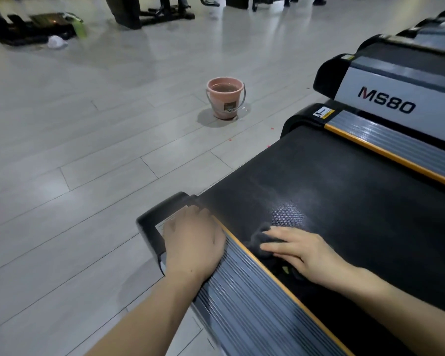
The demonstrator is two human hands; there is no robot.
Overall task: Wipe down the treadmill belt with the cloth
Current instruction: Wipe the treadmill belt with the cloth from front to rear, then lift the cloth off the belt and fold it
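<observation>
The black treadmill belt (332, 191) runs from the lower right toward the middle, with a faint damp sheen near its centre. A dark grey cloth (258, 236) lies bunched on the belt by the near side rail. My right hand (301, 250) presses flat on the cloth, fingers straight and pointing left. My left hand (194, 242) rests palm down on the grey ribbed side rail (249, 299) near the treadmill's rear corner, fingers relaxed.
A pink bucket (225, 100) holding water stands on the grey plank floor beyond the treadmill's end, with small drips beside it. A second treadmill marked MS80 (385, 98) lies parallel to the right. Gym machines and a white rag sit far back left.
</observation>
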